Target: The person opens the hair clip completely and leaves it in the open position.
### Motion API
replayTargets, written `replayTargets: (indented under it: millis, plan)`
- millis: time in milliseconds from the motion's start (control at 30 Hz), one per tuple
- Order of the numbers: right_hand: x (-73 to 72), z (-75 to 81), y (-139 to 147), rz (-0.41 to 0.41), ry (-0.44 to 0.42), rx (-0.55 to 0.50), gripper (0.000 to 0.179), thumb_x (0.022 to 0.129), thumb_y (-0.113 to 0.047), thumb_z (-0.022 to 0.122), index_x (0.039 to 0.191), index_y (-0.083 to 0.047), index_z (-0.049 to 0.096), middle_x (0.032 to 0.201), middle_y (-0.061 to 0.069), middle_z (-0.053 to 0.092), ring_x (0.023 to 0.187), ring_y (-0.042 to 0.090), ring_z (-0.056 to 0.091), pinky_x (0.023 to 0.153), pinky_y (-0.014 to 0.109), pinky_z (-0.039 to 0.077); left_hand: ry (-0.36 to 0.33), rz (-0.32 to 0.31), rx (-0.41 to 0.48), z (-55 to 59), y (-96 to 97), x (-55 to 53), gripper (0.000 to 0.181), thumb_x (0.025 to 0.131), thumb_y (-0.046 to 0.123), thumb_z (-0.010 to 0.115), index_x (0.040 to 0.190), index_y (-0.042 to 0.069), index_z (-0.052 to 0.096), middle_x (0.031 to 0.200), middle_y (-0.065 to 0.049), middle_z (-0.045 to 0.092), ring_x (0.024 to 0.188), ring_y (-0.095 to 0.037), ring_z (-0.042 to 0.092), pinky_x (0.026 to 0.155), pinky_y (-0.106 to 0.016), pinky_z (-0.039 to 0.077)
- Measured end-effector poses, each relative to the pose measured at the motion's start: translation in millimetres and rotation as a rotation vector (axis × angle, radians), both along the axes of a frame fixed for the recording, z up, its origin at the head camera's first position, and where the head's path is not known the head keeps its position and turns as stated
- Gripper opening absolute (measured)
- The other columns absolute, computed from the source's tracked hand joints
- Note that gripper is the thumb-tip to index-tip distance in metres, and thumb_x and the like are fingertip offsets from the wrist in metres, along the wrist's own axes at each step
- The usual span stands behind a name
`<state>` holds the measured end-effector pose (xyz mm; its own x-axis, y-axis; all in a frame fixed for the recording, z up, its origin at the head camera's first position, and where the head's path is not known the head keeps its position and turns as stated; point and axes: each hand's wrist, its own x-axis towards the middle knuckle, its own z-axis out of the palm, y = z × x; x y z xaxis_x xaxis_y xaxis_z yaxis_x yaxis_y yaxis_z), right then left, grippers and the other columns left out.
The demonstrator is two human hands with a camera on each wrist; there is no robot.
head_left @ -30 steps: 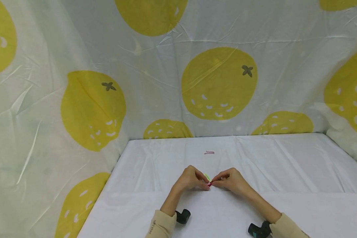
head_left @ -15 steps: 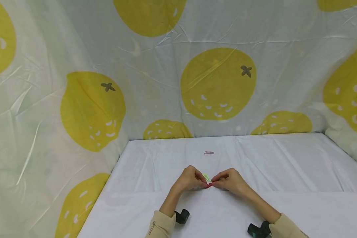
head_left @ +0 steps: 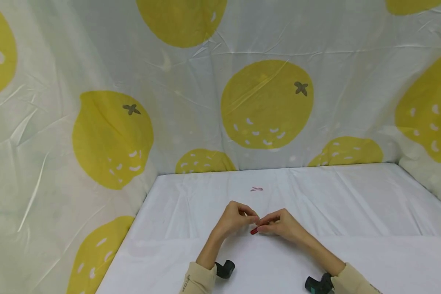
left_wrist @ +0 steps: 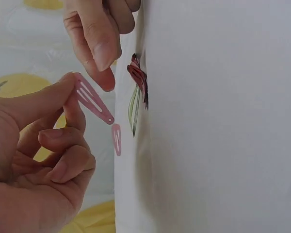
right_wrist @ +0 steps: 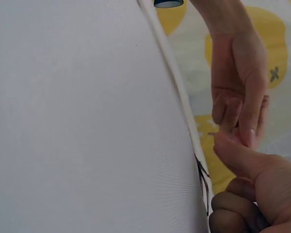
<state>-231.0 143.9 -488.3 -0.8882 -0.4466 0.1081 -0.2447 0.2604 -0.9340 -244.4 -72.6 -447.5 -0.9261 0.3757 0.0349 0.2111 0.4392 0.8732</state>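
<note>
My left hand (head_left: 237, 218) pinches a pink snap hair clip (left_wrist: 93, 98) between thumb and forefinger, its narrow end pointing away from the fingertips. Close by, my right hand (head_left: 284, 224) has its thumb and forefinger near that clip; in the left wrist view I see nothing between them. Below the hands, dark red hair clips (left_wrist: 138, 77) lie bunched on the white cloth beside a light green clip (left_wrist: 134, 109). Only a red clip (head_left: 254, 231) of this bunch shows in the head view. The right thumb hides most of the held clip in the right wrist view.
Farther back on the white-covered table (head_left: 206, 188) lie pink clips (head_left: 256, 189). A lemon-print curtain (head_left: 191, 102) hangs behind and to the sides. Black wrist cameras (head_left: 226, 269) sit by both sleeves.
My left fingers have risen slightly from the bunch, with a pink hair clip in them. The red clip now shows below the fingertips, while the green one is hidden in the head view.
</note>
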Motion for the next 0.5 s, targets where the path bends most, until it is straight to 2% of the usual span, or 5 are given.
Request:
replayTargets:
  millis: [67, 100, 300, 367, 500]
  plan:
    - [0.2, 0.5, -0.6, 0.019, -0.009, -0.020, 0.021, 0.093, -0.021, 0.078, 0.105, -0.005, 0.082, 0.097, 0.011, 0.081, 0.088, 0.003, 0.069, 0.074, 0.017, 0.052, -0.018, 0.013, 0.054, 0.5, 0.5, -0.6, 0.006, 0.088, 0.014, 0.082, 0.089, 0.009, 0.083, 0.079, -0.002, 0.076, 0.062, -0.005, 0.052, 0.056, -0.018, 0.039]
    - [0.4, 0.9, -0.8, 0.013, -0.012, -0.021, 0.021, 0.093, -0.022, 0.078, 0.105, -0.006, 0.082, 0.097, 0.011, 0.081, 0.087, 0.003, 0.069, 0.074, 0.017, 0.052, -0.023, 0.021, 0.077, 0.8, 0.7, -1.1, 0.006, 0.088, 0.015, 0.082, 0.090, 0.009, 0.083, 0.081, -0.003, 0.077, 0.064, -0.006, 0.053, 0.058, -0.019, 0.040]
    - [-0.1, 1.9, -1.1, -0.087, 0.008, -0.016, 0.019, 0.091, -0.022, 0.080, 0.106, -0.009, 0.083, 0.089, 0.007, 0.079, 0.066, 0.002, 0.051, 0.056, 0.018, 0.038, -0.048, 0.082, 0.174, 1.0, -1.8, -4.1, 0.010, 0.090, 0.016, 0.080, 0.093, 0.006, 0.082, 0.090, -0.006, 0.078, 0.080, -0.008, 0.060, 0.073, -0.025, 0.045]
    - [-0.2, 2.5, -2.3, -0.117, -0.008, -0.021, 0.020, 0.090, -0.023, 0.081, 0.106, -0.010, 0.083, 0.077, 0.002, 0.073, 0.060, 0.002, 0.045, 0.052, 0.019, 0.033, -0.058, 0.095, 0.200, 0.8, -3.6, -4.6, 0.013, 0.090, 0.016, 0.080, 0.094, 0.004, 0.081, 0.091, -0.007, 0.078, 0.083, -0.009, 0.060, 0.075, -0.027, 0.045]
    - [-0.4, 4.0, -5.6, -0.184, -0.017, -0.019, 0.021, 0.086, -0.024, 0.084, 0.102, -0.010, 0.083, 0.060, -0.005, 0.048, 0.053, 0.001, 0.035, 0.049, 0.019, 0.025, -0.089, 0.111, 0.247, -0.3, -6.7, -5.9, 0.019, 0.092, 0.019, 0.079, 0.098, 0.001, 0.080, 0.089, -0.003, 0.077, 0.081, -0.009, 0.058, 0.070, -0.027, 0.043]
